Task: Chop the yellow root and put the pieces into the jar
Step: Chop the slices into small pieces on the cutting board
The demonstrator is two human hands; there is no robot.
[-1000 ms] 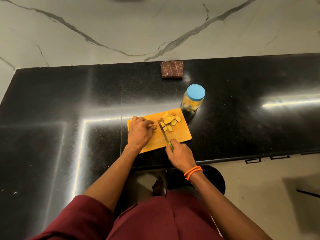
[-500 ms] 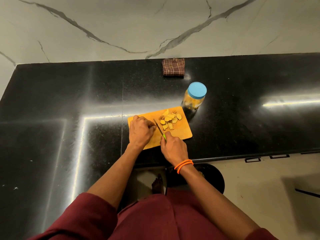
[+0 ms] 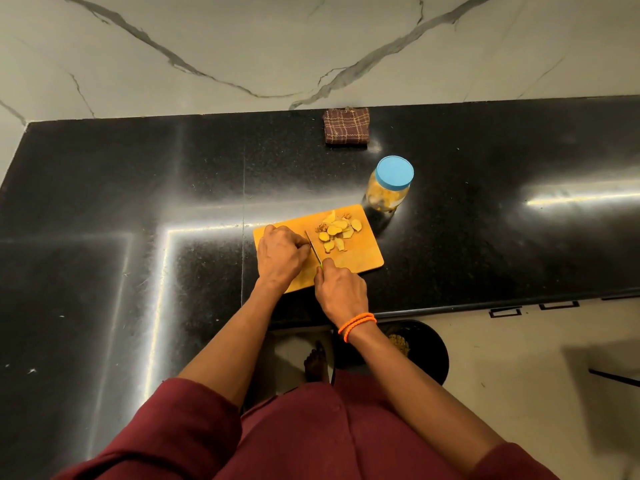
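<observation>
Head view. Step in hand: chopping. The left hand lies on the cutting board with its fingers curled down over the uncut part of the yellow root; the root itself is hidden under that hand, so its remaining length cannot be told. The right hand grips the green handle of the knife, fingers wrapped round it. The blade stands just beside the left fingertips, pointing away from the person. A heap of cut pieces lies on the far right part of the board, apart from the blade.

Next move, as a judgement: press the blade down close to the left knuckles, then shift the holding fingers back. The narrow gap between blade and fingers is the main hazard.

The jar stands on the black surface just beyond the board's far right corner. It already holds yellow material, and its blue lid is on; the lid must come off before any transfer.

A folded checked cloth lies near the wall, well apart. Nothing stands between board and jar.
</observation>
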